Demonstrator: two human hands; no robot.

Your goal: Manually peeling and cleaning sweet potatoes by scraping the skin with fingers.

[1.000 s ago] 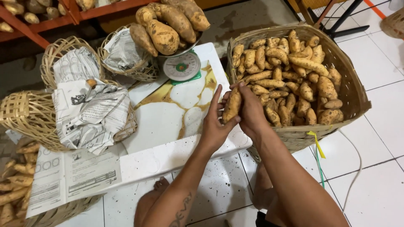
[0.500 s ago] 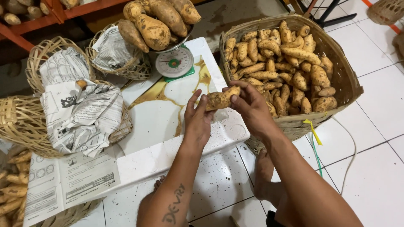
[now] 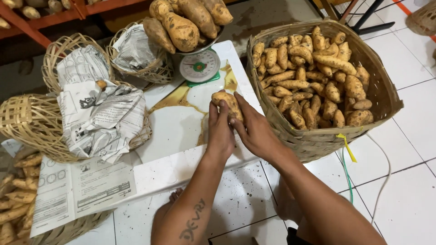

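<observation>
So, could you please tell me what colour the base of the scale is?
Green base on the scale, clearest in the head view.

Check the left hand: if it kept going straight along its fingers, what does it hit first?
The left hand points up-frame, fingers on the sweet potato held with the right hand. Beyond that, likely the green-based kitchen scale loaded with large sweet potatoes; heights are hard to judge from above.

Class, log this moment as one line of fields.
left hand: holds sweet potato | right hand: holds same | place: over white table | nearby: scale, big basket
</observation>
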